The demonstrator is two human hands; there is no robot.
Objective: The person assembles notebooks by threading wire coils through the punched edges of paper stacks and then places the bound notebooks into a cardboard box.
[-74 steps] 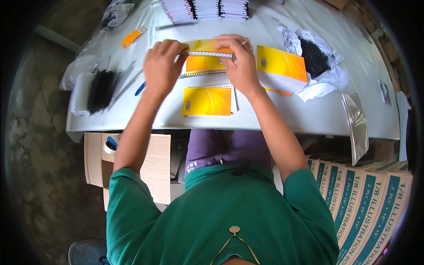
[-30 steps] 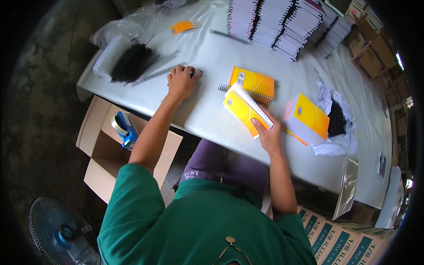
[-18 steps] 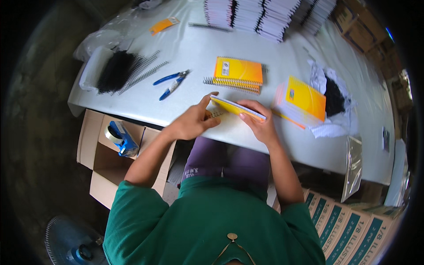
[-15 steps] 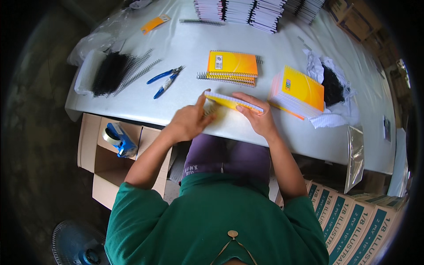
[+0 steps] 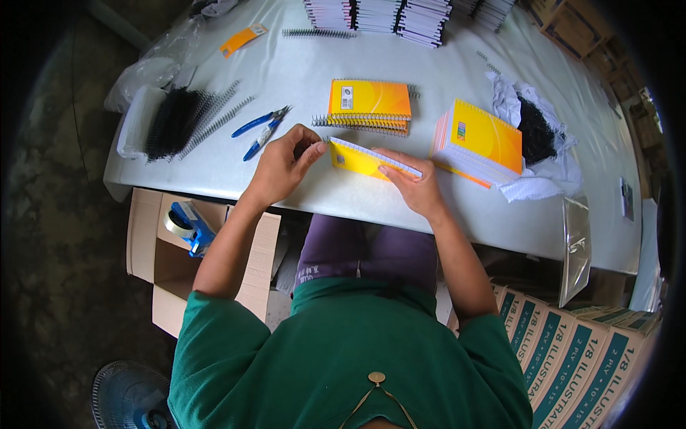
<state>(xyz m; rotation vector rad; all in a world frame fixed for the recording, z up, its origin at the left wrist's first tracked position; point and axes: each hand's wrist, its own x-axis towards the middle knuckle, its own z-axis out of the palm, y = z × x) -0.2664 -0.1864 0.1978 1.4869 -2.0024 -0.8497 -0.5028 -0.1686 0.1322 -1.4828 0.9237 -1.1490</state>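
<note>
A small yellow notebook [image 5: 361, 161] is held up on its long edge over the table's near side, its punched white edge facing up. My right hand [image 5: 414, 187] grips its right end, thumb on the near cover and fingers behind. At its left corner my left hand [image 5: 286, 166] is closed in a pinch on a thin wire binding coil, mostly hidden by the fingers. Just beyond lies a small stack of coil-bound yellow notebooks [image 5: 370, 100]. Right of my right hand stands a thick pile of yellow-covered notebooks [image 5: 486, 139] without coils along the visible edge.
Blue-handled pliers [image 5: 261, 129] lie left of my left hand, beside a bundle of dark coils [image 5: 175, 123]. More black coils [image 5: 536, 132] rest in crumpled paper at right. Tall notebook stacks [image 5: 375, 16] stand at the back. An open carton [image 5: 168, 264] with a tape dispenser [image 5: 191, 227] sits below the table edge.
My left hand has risen from below the notebook to its upper left corner and closed in a pinch. The notebook has tilted to show more of its near cover; my right hand keeps its grip.
</note>
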